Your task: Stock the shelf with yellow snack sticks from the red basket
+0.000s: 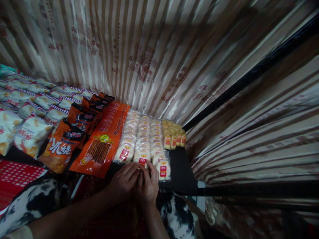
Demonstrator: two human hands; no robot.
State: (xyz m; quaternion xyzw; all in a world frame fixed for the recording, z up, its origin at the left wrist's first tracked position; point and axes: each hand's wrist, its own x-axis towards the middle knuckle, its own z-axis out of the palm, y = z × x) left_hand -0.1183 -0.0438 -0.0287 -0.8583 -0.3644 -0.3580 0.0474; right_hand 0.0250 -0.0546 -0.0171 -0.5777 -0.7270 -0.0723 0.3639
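My left hand (pixel 124 181) and my right hand (pixel 149 182) meet at the near end of the middle row of wrapped round white crackers. Their fingers are bent and close together on the front cracker packet (pixel 142 156), which has a red label and a yellow logo. Its lower part is hidden behind my fingers. To the left stands the front packet of another row (pixel 124 152). A third row ends in a similar packet (pixel 163 170), just right of my right hand.
Small yellow packets (pixel 174 137) stand right of the crackers on the black table (pixel 180 169). Leftward lie a flat orange snack bag (pixel 99 149), orange-and-black bags (pixel 61 144) and white snack bags (pixel 33 134). Red baskets (pixel 20 179) are below. A black pole (pixel 236 81) slants before the striped curtain (pixel 149 49).
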